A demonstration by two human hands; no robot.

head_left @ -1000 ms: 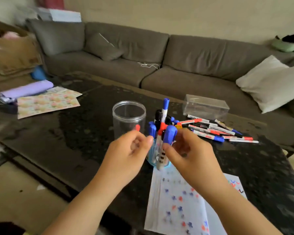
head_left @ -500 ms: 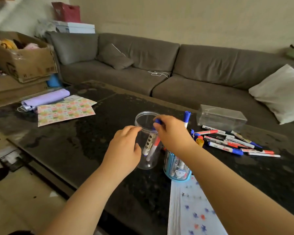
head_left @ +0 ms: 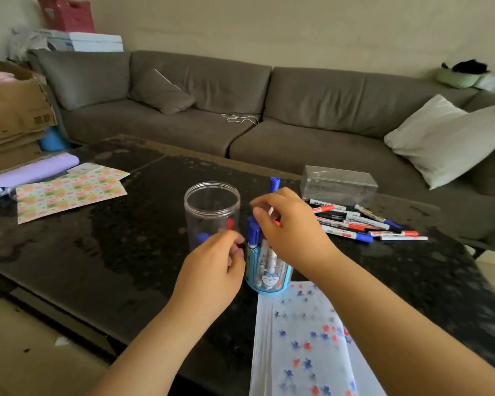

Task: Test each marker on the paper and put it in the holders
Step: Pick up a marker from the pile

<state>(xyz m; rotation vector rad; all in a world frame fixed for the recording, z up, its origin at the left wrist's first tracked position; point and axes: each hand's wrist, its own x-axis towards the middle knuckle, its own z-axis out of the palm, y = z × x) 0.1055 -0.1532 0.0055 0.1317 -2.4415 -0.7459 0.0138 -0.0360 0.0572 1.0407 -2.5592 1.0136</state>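
Markers with blue and red caps (head_left: 265, 254) are crammed upright in the small blue cartoon-printed holder cup (head_left: 269, 277) on the dark counter (head_left: 112, 238), with loose ones (head_left: 363, 224) right of the cup. It's packed tight, so forcing more in could tip it onto the star-dotted paper (head_left: 303, 338) just in front. Right hand (head_left: 289, 227) hovers over the cup, fingers curled; can't tell if it's pinching anything. Left hand (head_left: 212, 272), loosely curled, sits just left of the cup, by the clear plastic jar (head_left: 212, 212), seemingly holding nothing.
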